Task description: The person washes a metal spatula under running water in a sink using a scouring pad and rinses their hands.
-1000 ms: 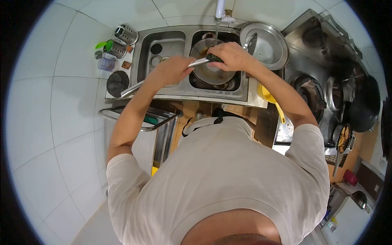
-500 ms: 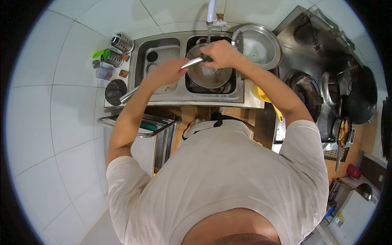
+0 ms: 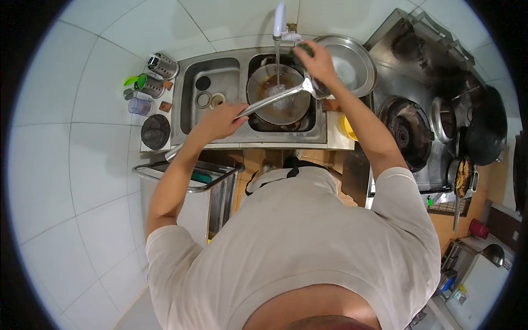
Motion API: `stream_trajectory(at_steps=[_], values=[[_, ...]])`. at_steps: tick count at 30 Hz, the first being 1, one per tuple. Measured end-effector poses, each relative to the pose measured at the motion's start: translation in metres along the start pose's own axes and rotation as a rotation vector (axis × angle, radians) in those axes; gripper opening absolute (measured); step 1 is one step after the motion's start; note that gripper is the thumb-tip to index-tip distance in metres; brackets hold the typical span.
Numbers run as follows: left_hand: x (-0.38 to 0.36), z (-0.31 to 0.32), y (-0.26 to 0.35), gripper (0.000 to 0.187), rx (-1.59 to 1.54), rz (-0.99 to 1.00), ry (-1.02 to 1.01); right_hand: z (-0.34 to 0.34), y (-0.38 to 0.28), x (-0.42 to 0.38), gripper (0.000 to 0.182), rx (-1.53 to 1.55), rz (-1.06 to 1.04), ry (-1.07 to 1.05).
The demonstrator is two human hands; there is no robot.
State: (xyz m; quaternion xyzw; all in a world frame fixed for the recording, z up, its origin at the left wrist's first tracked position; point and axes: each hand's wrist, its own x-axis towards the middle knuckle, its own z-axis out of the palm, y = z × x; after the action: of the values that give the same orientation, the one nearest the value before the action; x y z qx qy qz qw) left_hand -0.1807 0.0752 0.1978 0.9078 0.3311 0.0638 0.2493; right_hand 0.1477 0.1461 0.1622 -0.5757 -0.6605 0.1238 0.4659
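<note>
My left hand (image 3: 219,122) grips the long steel handle of a ladle (image 3: 269,102), which slants across the right sink basin (image 3: 319,124) with its bowl end by my right wrist. My right hand (image 3: 314,61) is raised at the basin's far right corner and is closed on a dark green scouring pad (image 3: 303,49). A round, brown-stained pan (image 3: 272,88) sits in that basin. Water runs from the white tap (image 3: 279,19) into the pan.
The left basin (image 3: 190,113) holds small rings by its drain. A large steel dish (image 3: 355,66) rests right of the sink, with the stove burners (image 3: 404,126) and dark pans (image 3: 487,137) beyond. Steel utensil holders (image 3: 162,65) and a dark lid (image 3: 155,132) stand at the left. A steel rack (image 3: 190,175) is below.
My right hand lifted off the ladle and pan and moved up and right toward the steel dish with the pad. My left hand slid lower along the handle, and the ladle swung right.
</note>
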Motion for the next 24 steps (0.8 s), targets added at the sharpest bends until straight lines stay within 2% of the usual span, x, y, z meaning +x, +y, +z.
stream_trajectory(at_steps=[3,4,5,7,10,13,14,17,18,21,22,24], values=[[-0.007,0.004,0.01,0.027,-0.038,-0.02,0.057,-0.012,0.021,0.003,0.034,0.101,0.188,0.091],[-0.006,0.003,0.013,0.028,-0.064,-0.021,0.075,-0.011,0.011,-0.005,0.031,0.078,0.157,0.121],[-0.004,0.004,0.013,0.029,-0.074,-0.017,0.112,-0.01,0.001,-0.014,0.031,0.106,0.032,0.144],[-0.007,0.01,0.012,0.031,-0.104,-0.016,0.17,-0.009,-0.009,-0.024,0.031,0.125,-0.464,0.054],[-0.012,0.013,0.008,0.035,-0.077,0.013,0.148,-0.019,-0.013,-0.031,0.028,0.042,-0.516,-0.051],[-0.017,0.02,0.007,0.035,-0.035,0.047,0.178,-0.005,0.006,-0.02,0.027,0.162,0.008,0.111],[-0.016,0.021,0.007,0.034,-0.061,0.04,0.191,-0.007,0.014,-0.014,0.028,0.104,0.378,-0.006],[-0.016,0.021,0.008,0.033,-0.122,0.015,0.227,0.003,0.004,-0.013,0.031,0.052,-0.088,0.19],[-0.015,0.022,0.006,0.033,-0.13,0.007,0.237,-0.004,-0.006,-0.014,0.03,-0.001,-0.249,0.179],[-0.021,0.017,0.009,0.033,-0.157,-0.063,0.257,-0.016,-0.023,-0.028,0.028,0.052,-0.426,0.057],[-0.02,0.014,0.011,0.034,-0.167,-0.088,0.263,-0.015,-0.014,-0.029,0.026,-0.011,-0.42,0.121],[-0.018,0.009,0.014,0.034,-0.155,-0.078,0.253,0.0,0.018,-0.022,0.026,0.039,-0.066,0.161]])
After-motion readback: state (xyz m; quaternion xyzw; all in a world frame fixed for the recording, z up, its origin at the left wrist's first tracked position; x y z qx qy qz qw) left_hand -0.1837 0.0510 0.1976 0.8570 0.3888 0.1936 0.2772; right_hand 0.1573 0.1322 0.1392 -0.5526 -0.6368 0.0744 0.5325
